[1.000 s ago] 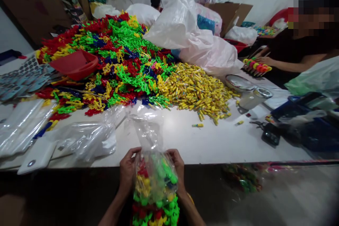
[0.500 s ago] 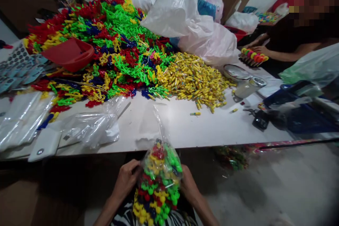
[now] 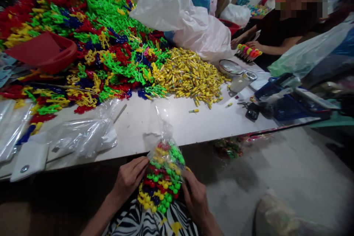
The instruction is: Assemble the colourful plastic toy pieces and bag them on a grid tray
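Observation:
A clear plastic bag (image 3: 162,166) packed with small red, yellow, green and dark blue plastic figures rests upright in my lap, against zebra-striped cloth. Its loose top reaches the edge of the white table (image 3: 132,132). On the bag's left side, my left hand (image 3: 131,177) pinches the plastic with closed fingers. My right hand (image 3: 195,193) grips the opposite side, its fingertips partly hidden by the bag.
A large pile of similar figures (image 3: 110,44) covers the table's left, with a red scoop (image 3: 45,53) on it. Beside it lie small yellow tubes (image 3: 193,77). Empty clear bags (image 3: 85,136) lie near the front edge. Across the table sits another person (image 3: 279,33).
My view has turned to the right, so the table's things shift left. My right hand has come further into sight along the bag's side. Both hands stay at the bag.

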`<state>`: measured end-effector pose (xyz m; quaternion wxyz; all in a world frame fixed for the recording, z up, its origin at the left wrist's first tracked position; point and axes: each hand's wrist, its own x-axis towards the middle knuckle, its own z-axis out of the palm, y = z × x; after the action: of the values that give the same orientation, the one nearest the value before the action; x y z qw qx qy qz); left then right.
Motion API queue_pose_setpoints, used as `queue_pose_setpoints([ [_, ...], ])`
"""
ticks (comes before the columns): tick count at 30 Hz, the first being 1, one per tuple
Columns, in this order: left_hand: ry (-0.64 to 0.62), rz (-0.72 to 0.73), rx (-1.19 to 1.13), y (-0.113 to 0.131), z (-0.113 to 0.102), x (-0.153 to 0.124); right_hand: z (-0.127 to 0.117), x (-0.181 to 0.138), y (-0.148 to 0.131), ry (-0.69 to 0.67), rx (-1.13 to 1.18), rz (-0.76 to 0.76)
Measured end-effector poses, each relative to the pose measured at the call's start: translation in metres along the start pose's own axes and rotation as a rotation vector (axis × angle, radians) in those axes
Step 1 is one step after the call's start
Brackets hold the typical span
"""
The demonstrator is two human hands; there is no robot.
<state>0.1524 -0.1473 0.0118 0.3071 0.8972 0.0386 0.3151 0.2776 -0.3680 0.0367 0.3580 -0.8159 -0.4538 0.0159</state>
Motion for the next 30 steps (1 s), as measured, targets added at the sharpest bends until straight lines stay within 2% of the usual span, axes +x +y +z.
queue_pose_setpoints([
  [5,0.018,-0.045,-0.032,0.007,0.0,-0.002,-0.011,-0.013,-0.002,-0.042,-0.071,-0.141],
  [8,0.026,-0.003,-0.064,0.01,-0.006,-0.015,-0.014,-0.024,-0.001,-0.12,-0.148,-0.127],
  [12,-0.094,0.113,-0.061,0.009,-0.015,-0.043,-0.009,-0.038,0.0,-0.281,-0.25,-0.157],
  [16,-0.232,0.126,-0.057,0.008,-0.025,-0.076,-0.002,-0.042,-0.005,-0.393,-0.293,-0.216],
  [19,-0.293,0.14,-0.091,0.011,-0.032,-0.09,-0.003,-0.038,-0.014,-0.466,-0.248,-0.195],
  [21,-0.293,0.077,-0.14,0.014,-0.035,-0.084,-0.006,-0.026,-0.022,-0.448,-0.134,-0.103],
  [24,-0.207,-0.076,-0.185,0.016,-0.036,-0.056,-0.012,0.007,-0.037,-0.31,0.032,0.033],
  [27,-0.084,-0.172,-0.191,0.018,-0.036,-0.022,-0.019,0.048,-0.047,-0.202,0.118,0.054],
  [30,-0.03,-0.191,-0.196,0.019,-0.039,-0.005,-0.028,0.073,-0.05,-0.148,0.18,0.08],
])
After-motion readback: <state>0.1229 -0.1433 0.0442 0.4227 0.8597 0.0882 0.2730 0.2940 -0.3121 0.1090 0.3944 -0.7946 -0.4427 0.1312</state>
